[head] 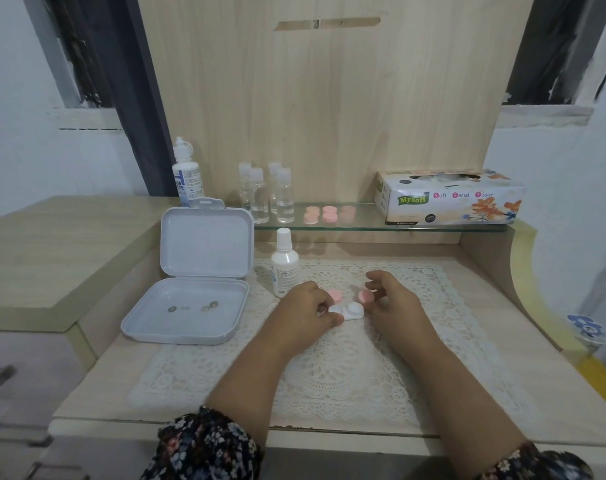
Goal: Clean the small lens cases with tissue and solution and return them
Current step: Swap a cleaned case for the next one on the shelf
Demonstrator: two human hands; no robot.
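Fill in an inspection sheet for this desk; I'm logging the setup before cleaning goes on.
Surface: wooden desk with a lace mat.
Job's things: white lens case, caps off; pink cap on the mat, another pink cap; solution bottle; tissue box on the glass shelf.
Clutter: open tray, four clear bottles, spare pink cases, large bottle.
Grippers: left hand pinches the case; right hand pinches a cap.
Cables: nothing seen.
Surroundings: drawers, white walls.
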